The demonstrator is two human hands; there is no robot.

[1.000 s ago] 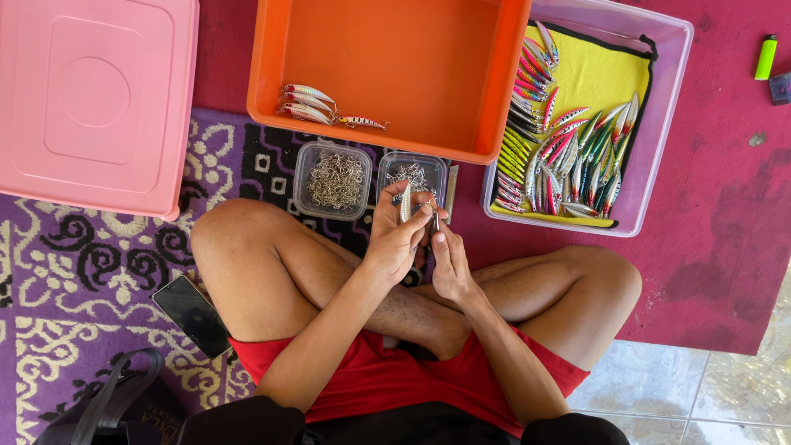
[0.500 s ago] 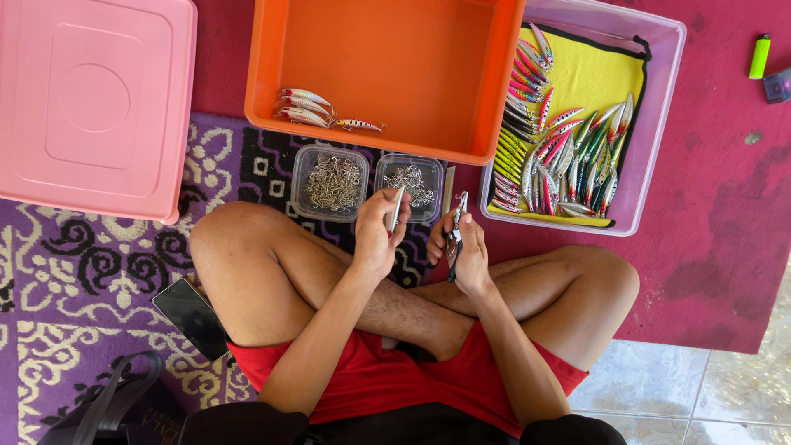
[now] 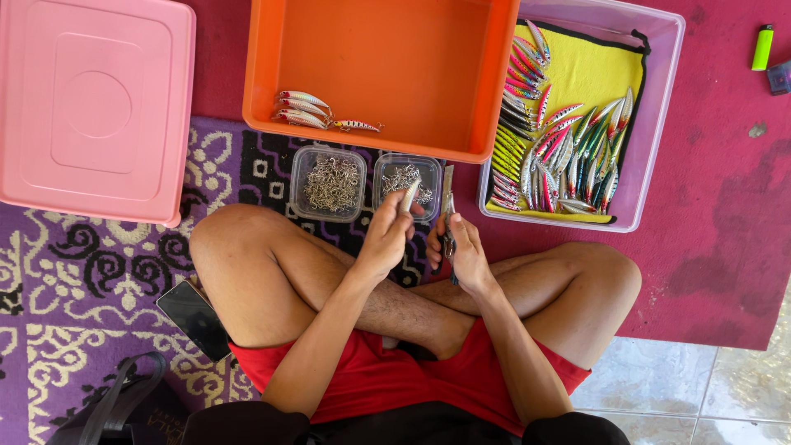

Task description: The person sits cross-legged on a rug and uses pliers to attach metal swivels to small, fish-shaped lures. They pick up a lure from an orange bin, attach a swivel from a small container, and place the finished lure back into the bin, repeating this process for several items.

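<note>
Bright, even daylight, soft and diffuse; shadows faint, gathered beneath the crossed legs; mild sheen on the orange bin [image 3: 387, 49]; focus crisp throughout; slight wide-angle bending towards the frame's edges.

Both hands [image 3: 387, 239] raised, fingers [image 3: 461, 235] curled.

The left hand [image 3: 386, 239] covers most of the silver lure [image 3: 408, 196] it holds, so only the tip shows. The right hand [image 3: 465, 251] hides the middle of a small tool [image 3: 448, 241], whose kind cannot be told. The contents of the two clear tubs [image 3: 329, 183] are too small to make out. The pink lid [image 3: 91, 107] and a dark bag [image 3: 124, 408] are cut by the picture's edges.
</note>
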